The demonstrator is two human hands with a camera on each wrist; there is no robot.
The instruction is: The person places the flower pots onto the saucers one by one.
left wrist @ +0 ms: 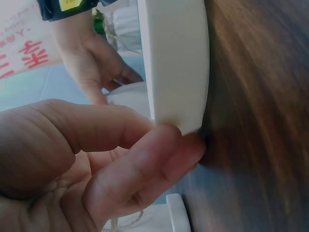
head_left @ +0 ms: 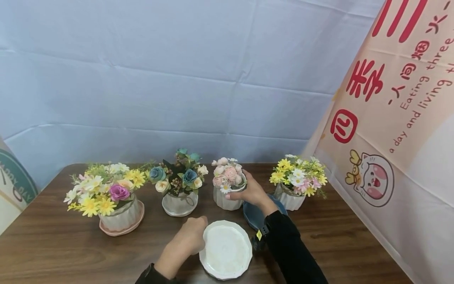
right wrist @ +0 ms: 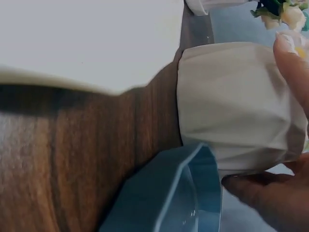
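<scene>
My left hand [head_left: 191, 235] pinches the left rim of a white many-sided plate [head_left: 227, 250] between thumb and fingers; the left wrist view shows the plate's edge [left wrist: 178, 63] close up. Behind it, my right hand [head_left: 250, 190] grips a white ribbed flowerpot [head_left: 227, 201] near its top, thumb in front and fingers around the far right side. Pale pink roses and small daisies [head_left: 228, 175] fill that pot. In the right wrist view the pot's side [right wrist: 236, 101] appears between thumb and fingers. A blue saucer [head_left: 253, 217] lies beside the pot, partly under my right forearm.
To the left stand a pot of yellow, white and purple flowers [head_left: 118, 219] on a pink saucer [head_left: 141, 221] and a pot with blue roses [head_left: 179, 203] on a white saucer. A pot of yellow flowers [head_left: 289, 197] stands at right. A printed cloth [head_left: 383, 130] hangs along the right edge.
</scene>
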